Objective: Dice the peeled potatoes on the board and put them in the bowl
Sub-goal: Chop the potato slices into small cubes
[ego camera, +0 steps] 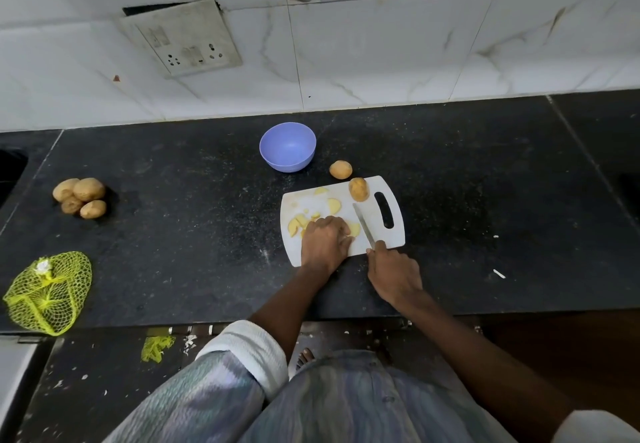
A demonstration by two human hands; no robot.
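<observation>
- Head view, looking down on a dark stone counter (173,235) backed by white marble tiles.
- White cutting board (394,235) lying near the counter's front edge, handle slot to the right.
- Left hand (323,242) set knuckles-up on the board's near-left part, fingers curled down over potato pieces (297,226); pinching or only pressing them cannot be told, since the fingertips are hidden.
- More pale slices showing at both sides of that hand, plus 1 loose slice (334,205) and a smaller one farther up the board.
- Right hand (394,276) just off the board's near-right corner, wrapped round the handle of a knife (364,225), forefinger laid forward toward the blade.
- Blade running from near-right up to far-left, tip toward the board's middle, lying just to the right of the held pieces and apart from them.
- Key relation, as a judgement: pieces lie left of the blade, right beside it, so the next cut calls for a short shift left and down; left fingertips sit close to that line and look at risk.
- 1 potato (358,189) standing on the board's far-right corner beside the slot, another (340,169) on the counter just beyond the board; whether either is fully peeled is not clear.
- Blue bowl (287,146) behind the board, up and left, nothing visible in it; left hand nearer to it.
- 4 unpeeled potatoes (79,197) heaped far left, well apart.
- Yellow mesh bag (48,292) at the counter's near-left edge.
- Wall socket plate (181,37) on the tiles above.
</observation>
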